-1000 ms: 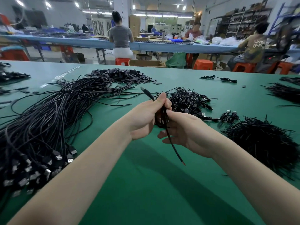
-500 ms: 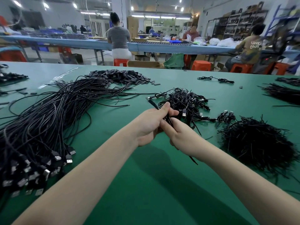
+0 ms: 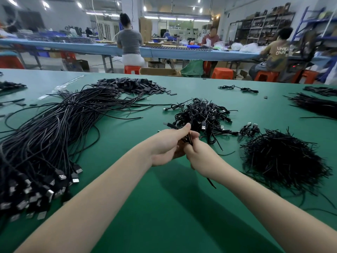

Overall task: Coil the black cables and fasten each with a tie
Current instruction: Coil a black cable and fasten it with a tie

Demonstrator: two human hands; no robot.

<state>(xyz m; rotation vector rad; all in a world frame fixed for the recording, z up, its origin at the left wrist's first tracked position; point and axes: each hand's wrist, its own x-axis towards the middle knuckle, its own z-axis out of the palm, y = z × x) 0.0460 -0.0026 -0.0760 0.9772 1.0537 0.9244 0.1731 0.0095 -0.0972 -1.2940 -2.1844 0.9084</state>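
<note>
My left hand point(image 3: 167, 146) grips a small coil of black cable point(image 3: 182, 141) above the green table point(image 3: 164, 207); the cable's plug end point(image 3: 168, 125) sticks out past my thumb. My right hand point(image 3: 197, 154) pinches a black tie around the coil, and the tie's loose tail point(image 3: 211, 182) hangs below my wrist. The coil is mostly hidden between my hands. A big bundle of uncoiled black cables point(image 3: 47, 139) with USB plugs lies at the left. A heap of tied coils point(image 3: 202, 115) sits just beyond my hands. A mound of black ties point(image 3: 280, 161) lies at the right.
A pile of small flat black pieces point(image 3: 131, 84) lies at the far middle of the table. More black bundles point(image 3: 317, 105) sit at the far right edge, and one loose cable point(image 3: 238, 88) lies beyond. Several people sit at a long blue bench point(image 3: 91, 48) behind.
Both hands moved away from me toward the heap of tied coils. My right hand has closed in tighter on the coil, and the tie's tail now hangs under my wrist.
</note>
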